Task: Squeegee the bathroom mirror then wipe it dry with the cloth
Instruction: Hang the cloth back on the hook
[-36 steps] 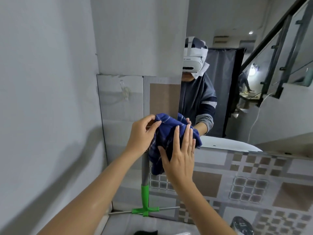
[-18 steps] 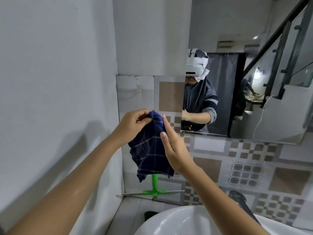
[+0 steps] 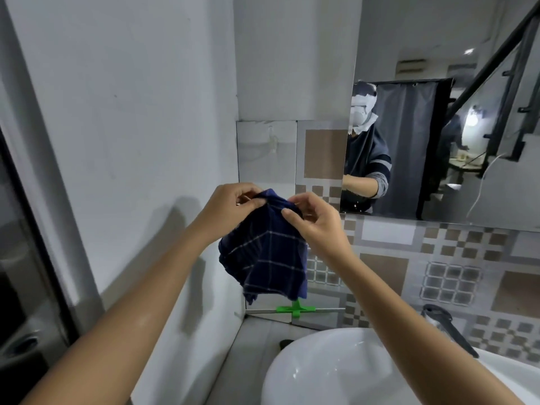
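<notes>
Both hands are up on the cloth (image 3: 270, 249), pinching its top edge between them. The left hand (image 3: 230, 204) has thumb and fingers closed on the left side of that edge, and the right hand (image 3: 314, 217) is closed on the right side, fingertips curled into the fabric. The two grips sit close together, almost touching, in front of the tiled wall (image 3: 409, 258).

The cloth is dark blue with thin pale check lines, bunched at the top where it is gripped and hanging loose below in soft folds, its lower hem ragged and uneven. It hangs clear of the mirror (image 3: 438, 127), down and to the left of the glass's lower left corner, not touching it.

Just under the cloth's hem, the squeegee (image 3: 295, 309) stands propped against the tiles, green T-shaped head with its grey blade along the ledge; the cloth hides most of its handle. Below sits the white basin (image 3: 336, 372), and to the right a dark tap (image 3: 450, 328) angles over it. The mirror reflects a person in a dark top with a dark curtain (image 3: 409, 141) behind. A clear hook (image 3: 272, 141) is stuck to the tile at upper left.
</notes>
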Demonstrator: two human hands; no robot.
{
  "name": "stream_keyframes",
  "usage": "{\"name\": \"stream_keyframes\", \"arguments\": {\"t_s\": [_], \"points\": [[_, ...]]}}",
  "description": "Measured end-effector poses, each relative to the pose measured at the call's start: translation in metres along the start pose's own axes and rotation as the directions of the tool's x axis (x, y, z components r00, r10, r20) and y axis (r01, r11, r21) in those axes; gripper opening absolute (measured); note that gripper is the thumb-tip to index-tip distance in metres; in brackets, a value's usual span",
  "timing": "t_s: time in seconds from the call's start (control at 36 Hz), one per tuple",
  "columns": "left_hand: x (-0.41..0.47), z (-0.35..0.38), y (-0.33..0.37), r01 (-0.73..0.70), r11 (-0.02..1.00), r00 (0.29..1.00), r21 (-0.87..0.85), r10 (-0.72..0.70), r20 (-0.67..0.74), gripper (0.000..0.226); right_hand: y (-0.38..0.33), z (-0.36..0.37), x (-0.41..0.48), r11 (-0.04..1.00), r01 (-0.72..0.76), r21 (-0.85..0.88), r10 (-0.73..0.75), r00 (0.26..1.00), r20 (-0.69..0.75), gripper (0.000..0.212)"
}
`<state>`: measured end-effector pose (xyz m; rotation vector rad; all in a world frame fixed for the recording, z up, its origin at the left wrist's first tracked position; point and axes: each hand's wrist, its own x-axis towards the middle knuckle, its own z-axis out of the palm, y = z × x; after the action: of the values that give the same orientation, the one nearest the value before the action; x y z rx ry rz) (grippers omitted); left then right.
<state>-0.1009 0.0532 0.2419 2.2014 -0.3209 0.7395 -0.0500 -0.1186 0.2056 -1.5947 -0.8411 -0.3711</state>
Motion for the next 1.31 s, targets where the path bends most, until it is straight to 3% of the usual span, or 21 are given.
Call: {"name": "stream_keyframes", "arguments": {"t_s": [0.14, 0.25, 0.39, 0.53, 0.72, 0.86, 1.03, 1.17, 1.31], "points": [[-0.011, 0.017, -0.01, 0.051, 0.979, 0.991, -0.195, -0.074, -0.111, 0.013, -0.014, -0.004, 0.017, 0.988, 0.068, -0.138, -0.073, 0.997, -0.032, 0.003], [-0.02, 0.039, -0.024, 0.113, 0.917, 0.984, -0.381, -0.156, -0.082, 0.02, -0.017, -0.006, 0.034, 0.959, 0.119, -0.257, -0.136, 0.99, -0.049, 0.007], [-0.012, 0.051, -0.037, 0.141, 0.856, 0.971, -0.497, -0.218, -0.1, 0.022, -0.01, -0.014, 0.056, 0.928, 0.129, -0.351, -0.162, 0.985, -0.065, 0.004], [0.026, 0.035, -0.042, 0.069, 0.917, 0.945, -0.393, -0.187, -0.27, 0.017, -0.006, -0.022, 0.086, 0.861, 0.115, -0.496, -0.192, 0.976, -0.107, 0.006], [0.102, 0.0, -0.027, -0.082, 0.99, 0.856, -0.116, 0.01, -0.517, 0.02, -0.017, -0.009, 0.158, 0.807, 0.135, -0.575, -0.313, 0.923, -0.224, 0.012], [0.148, -0.012, -0.021, -0.083, 0.996, 0.825, 0.04, 0.092, -0.558, 0.018, -0.012, 0.007, 0.212, 0.706, 0.15, -0.693, -0.436, 0.862, -0.257, 0.016], [0.183, -0.004, -0.053, -0.059, 0.998, 0.81, 0.013, 0.056, -0.583, 0.021, 0.025, 0.013, 0.227, 0.576, 0.13, -0.807, -0.471, 0.86, -0.197, 0.02], [0.182, 0.008, -0.075, -0.094, 0.995, 0.822, -0.024, 0.064, -0.566, 0.018, 0.044, 0.017, 0.212, 0.613, 0.111, -0.782, -0.442, 0.869, -0.223, 0.02], [0.177, 0.013, -0.081, -0.07, 0.991, 0.836, -0.11, -0.002, -0.549, 0.016, 0.046, 0.021, 0.201, 0.758, 0.071, -0.649, -0.338, 0.893, -0.297, 0.019]]}}
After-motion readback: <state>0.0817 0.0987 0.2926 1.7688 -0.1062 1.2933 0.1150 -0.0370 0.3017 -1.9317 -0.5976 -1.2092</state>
